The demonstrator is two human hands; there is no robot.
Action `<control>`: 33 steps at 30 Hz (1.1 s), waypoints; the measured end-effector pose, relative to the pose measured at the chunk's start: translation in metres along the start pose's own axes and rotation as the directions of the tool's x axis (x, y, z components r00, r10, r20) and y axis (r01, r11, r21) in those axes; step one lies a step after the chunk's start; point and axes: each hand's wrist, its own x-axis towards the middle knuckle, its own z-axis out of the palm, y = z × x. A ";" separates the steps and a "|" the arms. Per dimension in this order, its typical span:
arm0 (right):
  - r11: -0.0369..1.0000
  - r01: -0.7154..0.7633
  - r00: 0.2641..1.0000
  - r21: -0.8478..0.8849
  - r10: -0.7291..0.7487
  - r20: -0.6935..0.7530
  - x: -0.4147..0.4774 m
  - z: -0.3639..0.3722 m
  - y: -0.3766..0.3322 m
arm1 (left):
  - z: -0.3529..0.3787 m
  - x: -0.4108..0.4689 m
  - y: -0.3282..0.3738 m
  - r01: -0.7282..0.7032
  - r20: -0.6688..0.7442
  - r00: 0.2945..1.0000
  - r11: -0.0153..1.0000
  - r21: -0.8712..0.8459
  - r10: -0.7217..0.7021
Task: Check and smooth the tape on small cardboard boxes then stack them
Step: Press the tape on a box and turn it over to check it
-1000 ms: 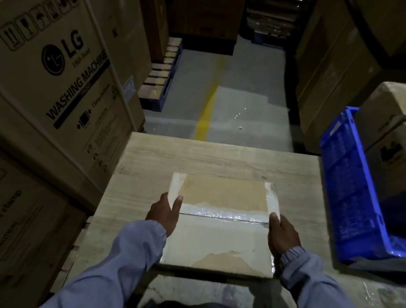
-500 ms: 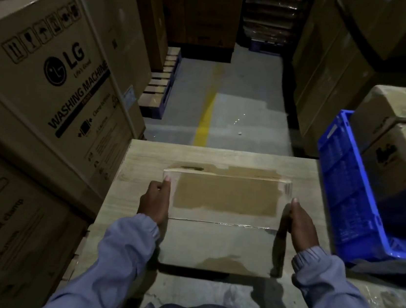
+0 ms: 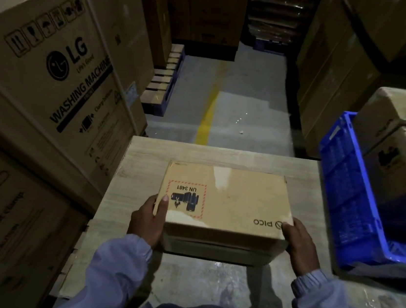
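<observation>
The checking step seems to be in hand. The small cardboard box (image 3: 231, 203) is at lower centre of the frame, over the worktop (image 3: 222, 156). The left grip (image 3: 149, 220) and right grip (image 3: 297, 239) each clasp a near corner. Its tan top carries upside-down print and a faint glossy tape strip (image 3: 219, 179). The next move probably calls for a flat palm along that tape, then stacking.

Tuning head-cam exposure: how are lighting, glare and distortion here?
Head view: dim overall, far stacks nearly black; small box bright enough to read its labels, faint sheen on its top; wide-angle lens tilts the washing machine carton.
</observation>
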 end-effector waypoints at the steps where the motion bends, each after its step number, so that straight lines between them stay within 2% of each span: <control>1: 1.000 -0.002 1.000 -0.003 0.002 0.006 -0.001 -0.001 0.002 | 0.001 -0.004 -0.002 -0.002 0.005 1.000 1.000 0.004 0.002; 9: 0.996 0.024 0.999 -0.085 -0.027 -0.028 -0.015 -0.002 0.005 | 0.006 -0.026 -0.017 -0.045 0.025 0.999 0.999 0.012 0.044; 11: 0.984 0.070 0.997 -0.163 -0.075 -0.023 -0.022 0.001 -0.003 | 0.008 -0.023 -0.015 -0.102 -0.038 0.994 0.992 0.068 0.104; 12: 0.964 0.137 0.989 -0.228 -0.144 -0.017 -0.025 0.003 -0.008 | 0.010 -0.020 -0.014 -0.169 -0.068 0.982 0.977 0.129 0.178; 14: 0.857 0.303 0.944 -0.417 -0.329 0.010 -0.029 0.007 -0.013 | 0.014 -0.012 -0.012 -0.344 -0.044 0.927 0.889 0.304 0.373; 16: 0.645 0.442 0.864 -0.623 -0.493 0.103 -0.028 0.013 -0.013 | 0.020 -0.008 -0.007 -0.497 0.068 0.852 0.764 0.412 0.519; 18: 0.457 0.566 0.776 -0.687 -0.576 0.256 -0.027 0.023 -0.011 | 0.026 -0.010 -0.002 -0.582 0.184 0.802 0.672 0.459 0.569; 20: 0.351 0.613 0.738 -0.708 -0.573 0.355 -0.031 0.033 -0.011 | 0.029 -0.011 -0.001 -0.615 0.230 0.774 0.616 0.492 0.590; 22: 0.279 0.605 0.737 -0.746 -0.550 0.392 -0.033 0.039 -0.010 | 0.029 -0.009 -0.002 -0.622 0.230 0.768 0.608 0.494 0.598; 27: 0.257 0.595 0.745 -0.762 -0.533 0.402 -0.030 0.030 -0.027 | 0.027 -0.003 0.001 -0.627 0.219 0.757 0.590 0.510 0.615; 30: 0.289 0.594 0.761 -0.751 -0.503 0.409 -0.017 0.026 -0.043 | 0.023 0.006 0.013 -0.579 0.240 0.796 0.586 0.567 0.556; 33: 0.221 0.603 0.761 -0.767 -0.446 0.470 -0.003 0.031 -0.044 | 0.027 0.010 0.018 -0.563 0.299 0.812 0.537 0.628 0.502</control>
